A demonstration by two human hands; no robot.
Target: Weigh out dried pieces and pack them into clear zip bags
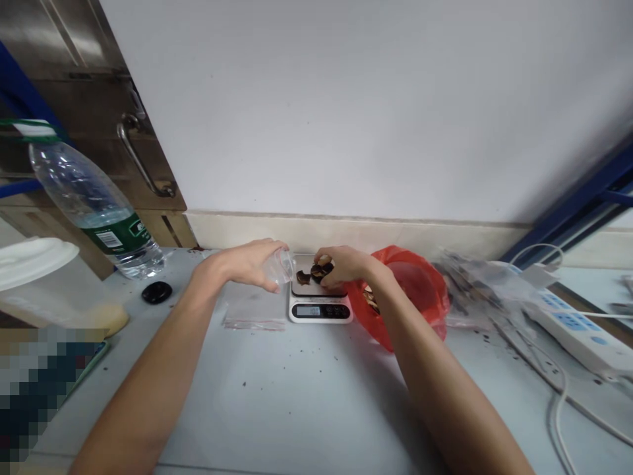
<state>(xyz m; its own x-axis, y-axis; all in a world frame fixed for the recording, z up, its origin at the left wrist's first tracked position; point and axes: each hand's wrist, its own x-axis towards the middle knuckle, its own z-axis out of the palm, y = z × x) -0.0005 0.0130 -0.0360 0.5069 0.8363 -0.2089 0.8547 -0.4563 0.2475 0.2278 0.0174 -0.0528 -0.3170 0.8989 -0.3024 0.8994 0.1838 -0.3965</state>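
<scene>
My left hand holds a small clear plastic bag just left of the white kitchen scale, the bag's mouth facing the scale. My right hand reaches over the scale's plate, its fingers curled round some dark-edged dried slices. Another dried slice lies on the plate to the left. Digits on the scale's display look like 100 or 10.0. Beneath my right wrist sits an open red plastic bag with pale slices showing inside. Flat clear zip bags lie under my left hand.
On the left stand a large water bottle and a white-lidded tub, with a black round cap nearby. Filled clear bags, a power strip and white cables occupy the right. Dark crumbs dot the table.
</scene>
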